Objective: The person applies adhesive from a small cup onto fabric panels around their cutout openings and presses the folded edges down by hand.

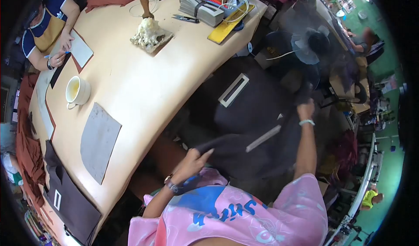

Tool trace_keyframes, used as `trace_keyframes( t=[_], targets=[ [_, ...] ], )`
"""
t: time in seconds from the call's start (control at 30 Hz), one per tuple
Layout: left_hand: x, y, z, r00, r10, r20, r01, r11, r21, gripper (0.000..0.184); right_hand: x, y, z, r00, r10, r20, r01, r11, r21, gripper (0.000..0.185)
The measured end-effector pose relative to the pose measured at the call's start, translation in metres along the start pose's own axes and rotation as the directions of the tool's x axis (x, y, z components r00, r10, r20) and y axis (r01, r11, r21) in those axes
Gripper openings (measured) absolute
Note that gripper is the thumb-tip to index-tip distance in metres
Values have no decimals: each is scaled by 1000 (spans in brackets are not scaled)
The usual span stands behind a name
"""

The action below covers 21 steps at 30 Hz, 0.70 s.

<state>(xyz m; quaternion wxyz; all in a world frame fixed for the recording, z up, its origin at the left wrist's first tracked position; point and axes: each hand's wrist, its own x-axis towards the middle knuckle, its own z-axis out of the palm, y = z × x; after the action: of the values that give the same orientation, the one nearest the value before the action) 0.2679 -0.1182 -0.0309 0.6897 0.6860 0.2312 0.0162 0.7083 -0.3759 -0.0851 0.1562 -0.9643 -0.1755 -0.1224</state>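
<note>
While the left hand [192, 163] is gripping one edge of the dark cloth [262, 115] beside the table [131, 88] and the right hand [306, 110] is gripping its opposite side, both are stretching it, probably so its pale frame [225, 102] and strip [263, 138] are lying unfolded.

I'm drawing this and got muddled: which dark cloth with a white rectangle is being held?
The big dark cloth, stretched between the left hand and right hand. The other dark cloth lies on the table.
</note>
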Motion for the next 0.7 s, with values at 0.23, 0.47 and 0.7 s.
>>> trace_keyframes(
  t=[0.23, 0.47, 0.7],
  targets=[
    [-6, -45, -13, 951, -85, -297, -5, 958, -288, 29, 41, -174, 29, 927, -371, -52, 368, 928, -53, 73],
    [35, -30, -23, 940, -72, -334, -38, 949, -313, 30, 104, -212, 62, 898, -433, -76, 430, 901, -52, 78],
    [80, -43, -40, 756, -519, -398, 192, 758, -623, 38, 129, -233, 104, 956, -288, 52, 290, 957, -29, 87]
  ],
)
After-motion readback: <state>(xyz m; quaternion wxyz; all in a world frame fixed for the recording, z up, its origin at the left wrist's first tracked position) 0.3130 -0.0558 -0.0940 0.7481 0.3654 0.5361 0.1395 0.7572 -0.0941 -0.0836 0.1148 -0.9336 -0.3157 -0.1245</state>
